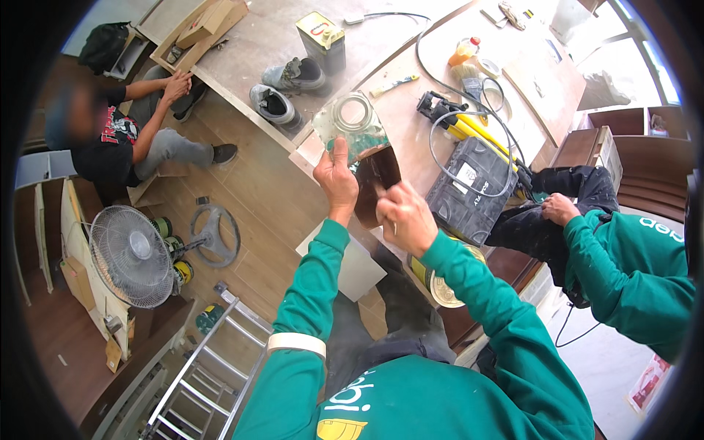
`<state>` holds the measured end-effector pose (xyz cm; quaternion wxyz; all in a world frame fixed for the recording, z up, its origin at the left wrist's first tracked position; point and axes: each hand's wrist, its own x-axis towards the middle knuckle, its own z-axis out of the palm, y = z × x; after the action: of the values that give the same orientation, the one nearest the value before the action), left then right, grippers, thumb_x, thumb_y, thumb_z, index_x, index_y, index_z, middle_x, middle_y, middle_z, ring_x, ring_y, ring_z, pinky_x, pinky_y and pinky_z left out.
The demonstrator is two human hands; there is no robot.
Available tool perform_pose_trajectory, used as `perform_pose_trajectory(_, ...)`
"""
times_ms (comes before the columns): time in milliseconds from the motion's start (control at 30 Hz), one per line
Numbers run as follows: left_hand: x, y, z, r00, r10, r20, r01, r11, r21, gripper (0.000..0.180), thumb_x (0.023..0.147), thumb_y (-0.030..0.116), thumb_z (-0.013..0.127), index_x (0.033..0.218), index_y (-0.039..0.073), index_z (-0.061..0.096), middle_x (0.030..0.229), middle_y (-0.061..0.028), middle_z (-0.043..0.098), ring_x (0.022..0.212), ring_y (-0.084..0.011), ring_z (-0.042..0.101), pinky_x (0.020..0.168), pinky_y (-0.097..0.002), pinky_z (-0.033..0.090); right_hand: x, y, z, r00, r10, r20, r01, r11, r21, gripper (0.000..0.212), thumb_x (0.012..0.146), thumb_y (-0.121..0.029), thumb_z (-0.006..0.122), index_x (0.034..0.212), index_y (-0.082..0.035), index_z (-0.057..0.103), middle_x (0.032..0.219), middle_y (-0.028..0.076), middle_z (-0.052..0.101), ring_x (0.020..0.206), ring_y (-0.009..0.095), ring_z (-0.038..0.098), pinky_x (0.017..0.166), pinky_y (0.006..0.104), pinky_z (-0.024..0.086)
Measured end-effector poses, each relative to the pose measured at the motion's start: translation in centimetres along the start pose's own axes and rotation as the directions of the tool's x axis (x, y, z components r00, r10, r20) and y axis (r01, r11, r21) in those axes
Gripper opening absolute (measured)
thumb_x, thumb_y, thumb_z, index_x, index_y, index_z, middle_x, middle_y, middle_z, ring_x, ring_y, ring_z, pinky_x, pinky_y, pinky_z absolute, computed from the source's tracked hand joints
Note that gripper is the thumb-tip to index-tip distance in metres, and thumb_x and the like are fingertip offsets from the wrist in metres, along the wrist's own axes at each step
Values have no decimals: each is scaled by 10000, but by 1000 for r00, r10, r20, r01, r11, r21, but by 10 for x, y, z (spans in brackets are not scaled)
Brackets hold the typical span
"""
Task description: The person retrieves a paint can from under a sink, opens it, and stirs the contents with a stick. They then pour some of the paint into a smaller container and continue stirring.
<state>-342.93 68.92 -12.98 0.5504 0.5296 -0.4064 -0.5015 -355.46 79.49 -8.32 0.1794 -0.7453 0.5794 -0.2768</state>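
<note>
My left hand (337, 180) grips a rectangular metal tin (350, 121) by its side, thumb laid along it. The tin has a round ringed mouth at its far end and a patch of green. Its near part is a glossy dark brown; I cannot tell whether that is the inside or a wall. Close against this brown part, my right hand (407, 218) is closed round a thin, pale, stick-like handle (397, 226). The far end of that handle is hidden or blurred.
Work shoes (275, 106) and an upright tin (321, 44) stand on the table beyond. To the right lie a black toolbox (469, 187), cables, brushes (473, 81) and a bottle (464, 51). A co-worker (623, 257) sits right, another person (128, 132) left. Fan (132, 253) and ladder (213, 367) stand left.
</note>
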Motion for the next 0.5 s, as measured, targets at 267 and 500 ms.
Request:
perform_pose_trajectory(267,5,4,0,1000,24,-14,-25,999,-25,380,1053,291,616,1070,-79,701,948,-60,717,826,-122,556,762,-292,473,-21,-16,12,999,50,-14,-50,998,24,162,614,19,672,699,-91,587,944,100,631,915,315,593,776,406,534)
perform_pose_trajectory(500,2,0,-1,999,-33,30,32,999,39,380,1048,293,626,987,-75,701,818,-30,667,740,-118,506,680,-303,454,22,3,3,990,94,-107,-90,995,43,134,653,7,665,723,-88,601,916,107,613,918,335,581,770,423,524)
